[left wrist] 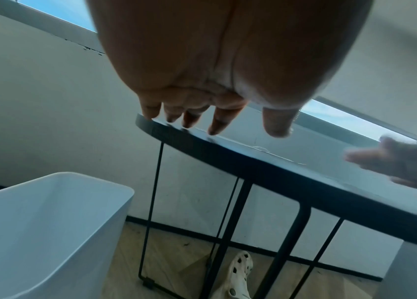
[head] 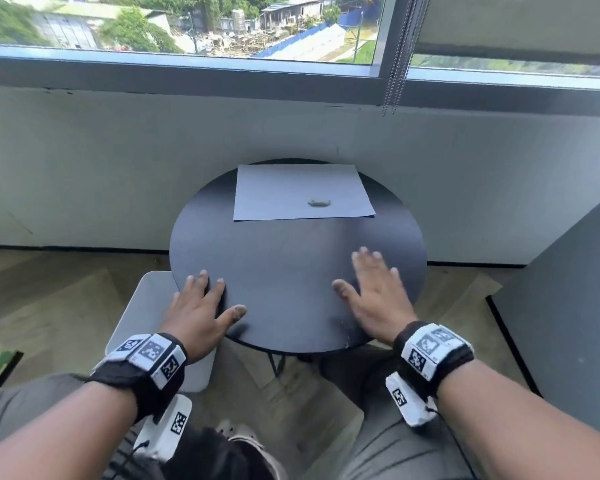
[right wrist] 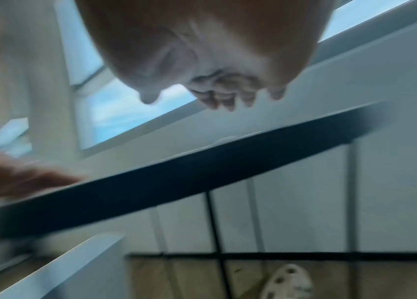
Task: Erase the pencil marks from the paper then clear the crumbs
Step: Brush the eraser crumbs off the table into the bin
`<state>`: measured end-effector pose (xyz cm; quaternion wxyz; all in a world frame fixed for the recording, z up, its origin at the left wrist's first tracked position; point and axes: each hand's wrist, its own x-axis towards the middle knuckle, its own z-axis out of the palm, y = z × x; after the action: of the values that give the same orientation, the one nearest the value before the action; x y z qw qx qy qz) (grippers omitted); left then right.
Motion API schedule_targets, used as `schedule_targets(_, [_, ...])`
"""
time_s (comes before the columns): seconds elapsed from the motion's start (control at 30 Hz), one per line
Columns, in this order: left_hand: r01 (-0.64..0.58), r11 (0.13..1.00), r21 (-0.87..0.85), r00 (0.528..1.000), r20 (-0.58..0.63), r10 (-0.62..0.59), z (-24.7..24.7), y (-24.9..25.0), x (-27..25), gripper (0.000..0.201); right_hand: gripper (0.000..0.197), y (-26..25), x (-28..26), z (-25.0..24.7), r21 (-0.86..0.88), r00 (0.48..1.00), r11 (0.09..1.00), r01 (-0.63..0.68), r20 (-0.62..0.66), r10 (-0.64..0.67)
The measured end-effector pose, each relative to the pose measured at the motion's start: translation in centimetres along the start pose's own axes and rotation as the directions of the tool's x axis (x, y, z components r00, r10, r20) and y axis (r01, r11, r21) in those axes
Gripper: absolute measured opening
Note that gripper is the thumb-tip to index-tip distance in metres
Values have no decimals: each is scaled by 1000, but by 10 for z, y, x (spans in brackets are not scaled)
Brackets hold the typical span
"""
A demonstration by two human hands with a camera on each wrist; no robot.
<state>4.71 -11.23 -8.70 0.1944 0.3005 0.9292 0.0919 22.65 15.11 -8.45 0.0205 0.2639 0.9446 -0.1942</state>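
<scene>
A white sheet of paper [head: 300, 192] lies flat on the far half of a round black table [head: 291, 271]. A small grey eraser [head: 319, 203] sits on the paper's right part. Pencil marks are too faint to see. My left hand [head: 201, 306] rests open, palm down, at the table's near left edge, its fingertips [left wrist: 214, 129] touching the rim. My right hand [head: 374, 292] hovers open, fingers spread, over the near right of the table, well short of the paper; the right wrist view shows its fingers [right wrist: 228, 101] above the tabletop, blurred. Neither hand holds anything.
A white plastic bin [head: 146, 306] stands on the floor just left of the table, under my left hand, and shows empty in the left wrist view [left wrist: 48, 232]. A grey cabinet [head: 568, 306] stands at right. The wall and window sill run behind the table.
</scene>
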Motion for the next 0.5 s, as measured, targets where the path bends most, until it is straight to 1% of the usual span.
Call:
schedule_targets(0.03, [13,1000,1,1000,-10,-13,3,-4,-2,77,95,18,6,-4,-39,986,986,-161,-42,160])
schedule_targets(0.07, [19,1000,1,1000,-11,-19,6,-7,-3,75,93,30,9,-5,-82,963,959,-270,-34,268])
schedule_targets(0.1, [20,1000,-10,1000,-9,-20,9,-9,-4,74,92,34,9,-1,-117,946,939,-323,-13,324])
schedule_targets(0.17, [24,997,-68,1000,2,-24,11,-8,-3,73,88,15,6,13,-131,943,935,-330,0,333])
schedule_targets(0.23, [26,993,-114,1000,-3,-26,11,-4,-3,73,88,-20,-7,32,-141,960,950,-277,8,281])
schedule_targets(0.27, [23,992,-122,1000,-12,-25,12,-2,-2,73,88,-40,-16,43,-158,975,963,-217,12,222])
schedule_targets(0.3, [20,992,-127,1000,-19,-23,13,-2,-2,73,87,-61,-28,52,-179,990,976,-125,38,134])
schedule_targets(0.33, [20,991,-133,1000,-21,-23,14,-2,-2,72,87,-82,-41,59,-166,995,986,4,97,12])
schedule_targets(0.37, [19,990,-137,1000,-21,-22,15,-3,-2,72,86,-99,-53,63,-93,975,984,154,172,-137])
schedule_targets(0.4, [17,990,-141,1000,-21,-20,16,-5,-2,71,86,-111,-61,61,20,935,962,272,230,-269])
schedule_targets(0.43, [13,989,-146,1000,-18,-16,16,-6,-2,70,88,-114,-63,54,146,912,935,322,219,-348])
schedule_targets(0.47, [11,988,-151,1000,-15,-13,15,-7,-2,69,89,-107,-58,45,247,931,922,299,139,-339])
schedule_targets(0.5, [13,988,-154,1000,-18,-16,12,-10,-2,67,89,-92,-49,36,307,971,927,216,32,-237])
